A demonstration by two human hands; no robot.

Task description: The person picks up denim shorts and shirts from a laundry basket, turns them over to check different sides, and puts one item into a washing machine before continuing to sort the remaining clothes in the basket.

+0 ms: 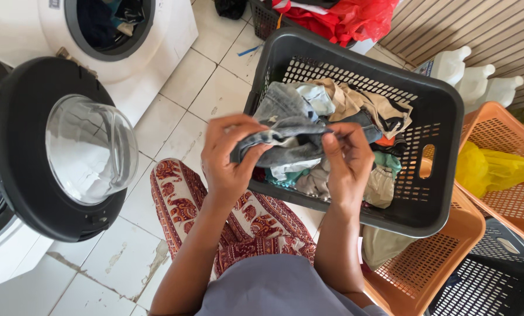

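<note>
My left hand (230,161) and my right hand (347,164) both grasp a bunched piece of grey-blue denim clothing (285,143); the left hand's fingers curl over its left end, the right hand pinches its right end between thumb and fingertips; the denim hangs between them, just above the near edge of the dark grey laundry basket (437,93).

The basket stands on the tiled floor (186,99), and inside it lies a heap of mixed clothes (361,105), beige, teal and pale pieces among them, piled toward its near wall; the denim touches the top of that heap.

At the floor's left edge stands a white front-loading washing machine (168,35), its drum opening showing dark laundry; its round door (57,152), black-rimmed with a clear bowl-shaped window, is swung open toward me.

To the basket's right sit orange baskets (508,205), one holding something yellow (493,169); a dark basket (496,275) lies at the near right corner of the floor; white jugs (473,76) line the far right wall; a red bag (344,20) rests in another basket behind the grey one.

My patterned red trousers (215,216) show below my forearms.
</note>
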